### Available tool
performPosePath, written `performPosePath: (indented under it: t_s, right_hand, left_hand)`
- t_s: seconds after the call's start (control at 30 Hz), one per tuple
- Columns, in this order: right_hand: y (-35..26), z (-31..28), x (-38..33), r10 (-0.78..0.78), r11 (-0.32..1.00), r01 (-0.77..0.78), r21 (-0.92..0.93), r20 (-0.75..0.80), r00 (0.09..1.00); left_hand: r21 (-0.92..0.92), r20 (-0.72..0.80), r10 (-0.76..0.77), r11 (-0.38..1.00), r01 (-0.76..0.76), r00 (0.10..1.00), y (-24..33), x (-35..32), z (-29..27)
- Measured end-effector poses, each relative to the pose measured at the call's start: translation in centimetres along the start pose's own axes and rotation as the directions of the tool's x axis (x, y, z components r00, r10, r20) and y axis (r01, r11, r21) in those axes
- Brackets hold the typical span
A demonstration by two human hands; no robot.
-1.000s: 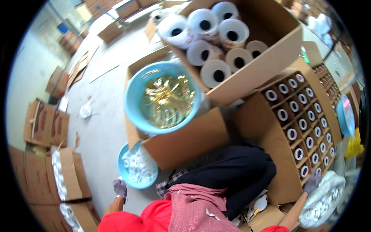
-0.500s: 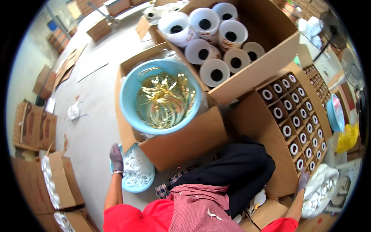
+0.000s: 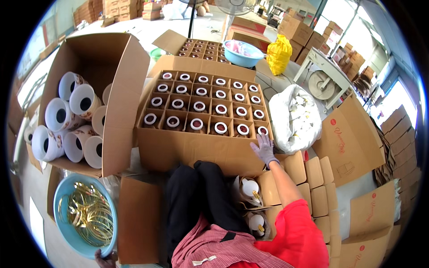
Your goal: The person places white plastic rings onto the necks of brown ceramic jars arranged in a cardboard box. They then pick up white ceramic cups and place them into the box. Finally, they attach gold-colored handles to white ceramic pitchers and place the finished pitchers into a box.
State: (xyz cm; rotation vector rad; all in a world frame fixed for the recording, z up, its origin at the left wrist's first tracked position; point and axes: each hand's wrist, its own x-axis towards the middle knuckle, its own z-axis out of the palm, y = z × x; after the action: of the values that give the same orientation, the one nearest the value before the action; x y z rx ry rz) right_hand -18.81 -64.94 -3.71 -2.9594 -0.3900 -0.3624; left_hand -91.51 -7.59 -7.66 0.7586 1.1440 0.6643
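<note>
Cardboard crate: the divided carton (image 3: 201, 134) sits right in front of your knees, its cells each holding a bottle with a white-ringed cap (image 3: 220, 128); nearly every cell looks filled.
Right hand: your gloved right hand (image 3: 264, 149) lies flat on the carton's near right corner, fingers spread, closed on nothing.
Left hand: your left hand (image 3: 105, 257) shows only at the lower edge, at the rim of the blue basin (image 3: 60, 203); I cannot tell whether that grip is closed on the rim or just resting there.
Basin: it holds a heap of gold wire rings (image 3: 91, 216) and stands on the floor at your left, beside a carton flap.
Doing it well: press on the carton's wall rather than on the caps, and keep the corner square so the dividers stay upright.
Close by: small folded boxes (image 3: 313, 178) are stacked under your right forearm, with white-capped bottles (image 3: 251, 187) between them and your lap.
Further out: a white sack (image 3: 295, 118) leans just beside the carton's right end; a tall carton of paper rolls (image 3: 71, 120) stands to the left.
</note>
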Motion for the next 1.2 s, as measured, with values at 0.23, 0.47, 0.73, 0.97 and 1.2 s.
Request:
performPosePath:
  t_s: [0.23, 0.47, 0.73, 0.97, 1.2]
  right_hand:
    - [-7.4, -6.1, -2.5, -0.168, 0.94, 0.193, 0.281, -0.11, 0.98]
    - [-27.2, -16.8, -11.2, -0.78, 0.028, -0.386, 0.922, 0.262, 0.568]
    - [-25.2, -19.5, -6.2, -0.578, -0.279, -0.745, 0.606, 0.513, 0.635]
    - [-15.7, -14.3, 7.0, -0.166, -0.572, -0.414, 0.708, 0.394, 0.904]
    - [-6.8, -6.7, 24.0, -0.022, -0.492, -0.152, 0.857, 0.163, 0.986]
  left_hand:
    - [0.054, -0.123, 0.398, 0.918, -0.394, 0.909, -0.1, -12.9, 2.5]
    - [0.482, 0.065, 0.561, 0.707, -0.518, 0.825, 6.6, -16.0, 16.4]
    - [0.018, 0.473, 0.31, 0.932, -0.361, 0.825, 9.1, -13.6, 41.7]
    - [0.01, 0.856, 0.151, 0.951, -0.308, 0.495, 6.6, -11.0, 60.8]
    - [0.282, 0.824, 0.0, 0.867, -0.41, 0.566, 0.1, -8.0, 53.7]
